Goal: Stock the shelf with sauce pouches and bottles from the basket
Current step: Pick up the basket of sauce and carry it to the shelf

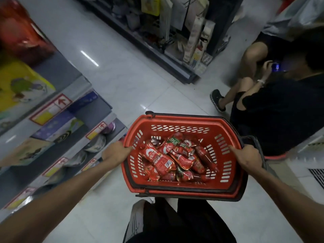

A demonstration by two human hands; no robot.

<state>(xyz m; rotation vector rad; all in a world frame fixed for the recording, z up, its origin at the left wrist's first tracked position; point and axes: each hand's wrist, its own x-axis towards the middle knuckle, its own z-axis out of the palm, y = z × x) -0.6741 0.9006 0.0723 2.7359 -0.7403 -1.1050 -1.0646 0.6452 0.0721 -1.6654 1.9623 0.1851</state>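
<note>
Here the left grip [116, 152] and right grip [246, 155] curl over opposite rims of the red slotted plastic basket [184, 121], holding it; red sauce pouches [161, 159] lie inside, between them.

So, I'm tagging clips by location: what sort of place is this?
Probably a supermarket aisle: tiered shelves with price labels on their edges, more stocked shelving across the tiled floor, and a red basket of sauce pouches.

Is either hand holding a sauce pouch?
No: the left hand and right hand grip opposite rims of the red basket; the pouches lie inside.
</note>
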